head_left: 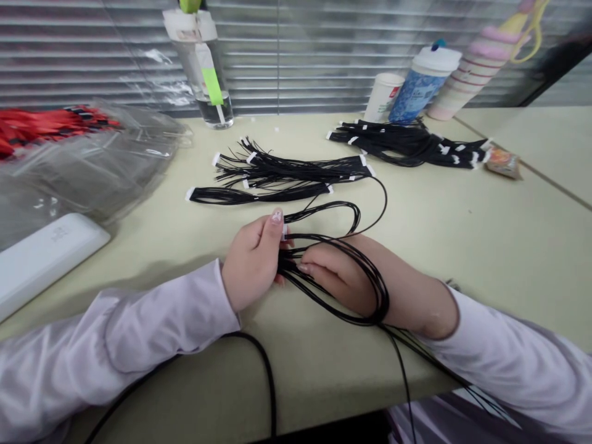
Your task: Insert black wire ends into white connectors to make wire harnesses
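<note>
While black wires (pixel 382 296) loop between two bare hands above a pale table (pixel 485 246), their long axis runs from the gripped end near 9 o'clock to the rounded bends near 4 o'clock, with a smaller loop pointing toward 2 o'clock and loose strands trailing past the right forearm toward 5 o'clock. The left hand (pixel 254 262) is closed on the wires, thumb pressed in front beside a white end piece (pixel 284 231) and fingers curled behind. The right hand (pixel 358 280) reaches through the large loop, thumb and fingertips drawn close together beside the strands; whether they are clamped on any wire cannot be told. At 11 o'clock, beyond bundles of white-tipped wires (pixel 314 169), stands a clear bottle (pixel 194 68) with a little liquid at its bottom. A clear plastic bag (pixel 134 166) spreads at 10 o'clock near red strands (pixel 50 126), in or on it. At 1 o'clock, a white cup (pixel 382 95), a blue cup (pixel 416 89) and a striped tumbler (pixel 467 80) stand behind another wire pile (pixel 388 145), their contents hidden.
</note>
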`<state>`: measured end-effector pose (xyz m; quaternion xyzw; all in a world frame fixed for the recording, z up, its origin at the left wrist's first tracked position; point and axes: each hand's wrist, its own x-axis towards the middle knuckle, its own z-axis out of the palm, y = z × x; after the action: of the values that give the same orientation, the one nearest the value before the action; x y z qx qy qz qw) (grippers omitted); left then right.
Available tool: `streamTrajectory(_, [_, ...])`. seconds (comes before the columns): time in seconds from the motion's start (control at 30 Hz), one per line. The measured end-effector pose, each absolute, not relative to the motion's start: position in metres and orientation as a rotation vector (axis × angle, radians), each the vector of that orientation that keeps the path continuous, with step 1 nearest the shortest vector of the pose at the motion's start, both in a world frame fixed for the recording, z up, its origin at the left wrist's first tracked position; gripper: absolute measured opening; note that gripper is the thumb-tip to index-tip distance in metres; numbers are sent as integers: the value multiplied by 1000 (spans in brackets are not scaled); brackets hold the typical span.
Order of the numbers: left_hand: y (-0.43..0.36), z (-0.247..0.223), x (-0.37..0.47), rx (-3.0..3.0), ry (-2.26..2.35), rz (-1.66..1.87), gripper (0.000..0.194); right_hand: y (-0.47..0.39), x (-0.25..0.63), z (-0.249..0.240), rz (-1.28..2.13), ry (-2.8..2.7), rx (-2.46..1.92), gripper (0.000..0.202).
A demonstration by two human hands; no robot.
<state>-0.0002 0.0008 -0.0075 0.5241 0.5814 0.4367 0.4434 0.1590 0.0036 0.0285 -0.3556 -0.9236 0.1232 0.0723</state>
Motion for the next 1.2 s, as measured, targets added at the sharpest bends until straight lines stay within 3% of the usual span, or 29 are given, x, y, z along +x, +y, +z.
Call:
streamTrajectory(0.33, [0, -5, -1, 1326, 1438, 1063, 39, 2, 158, 26, 315, -2751, -1035, 25])
streamTrajectory(0.6, [2, -5, 2, 1176, 1443, 1089, 39, -2, 184, 52, -173, -2710, -1372, 19])
streamTrajectory(0.67, [3, -4, 3, 1113, 1456, 1092, 40, -1, 195, 63, -461, -2514, -1508, 19])
streamTrajectory(0.73, [5, -3, 4, 1079, 1457, 1095, 40, 1, 203, 72, -536, -2241, -1511, 16])
streamTrajectory(0.93, [6, -4, 4, 1065, 1470, 1102, 41, -2, 199, 81, 537, -1518, -1055, 18])
streamTrajectory(1.07, [5, -5, 2, 1117, 1470, 1077, 41, -1, 195, 71, 1061, -1517, -928, 34])
streamTrajectory(1.2, [2, -5, -1, 1203, 1445, 1046, 44, 14, 190, 49, 1185, -1684, -1088, 13])
